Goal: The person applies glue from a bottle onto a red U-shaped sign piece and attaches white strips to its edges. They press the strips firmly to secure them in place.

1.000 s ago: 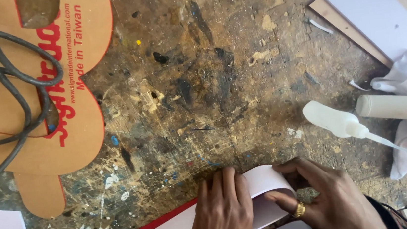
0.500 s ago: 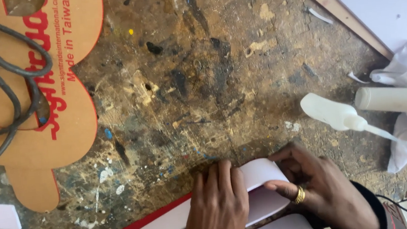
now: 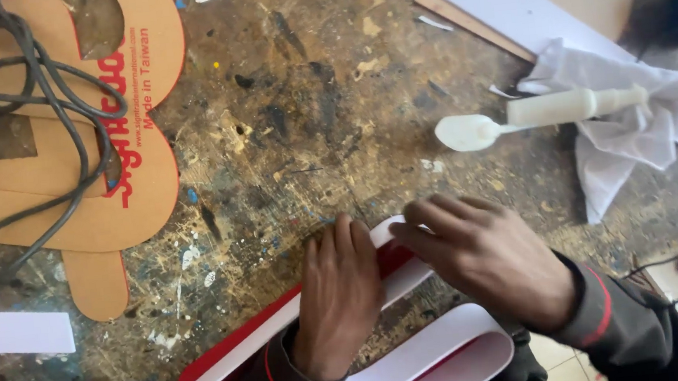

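- Head view: left hand [image 3: 339,298] pressed flat on a bent red-and-white plastic strip [image 3: 246,348].
- Right hand [image 3: 486,259] fingers pinch the strip's curled end.
- White plastic bottle [image 3: 539,113] lies apart on the scarred wooden workbench [image 3: 305,94].

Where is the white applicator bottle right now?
In the head view, the white applicator bottle lies upper right on the workbench, partly on the crumpled white cloth, beyond the right hand.
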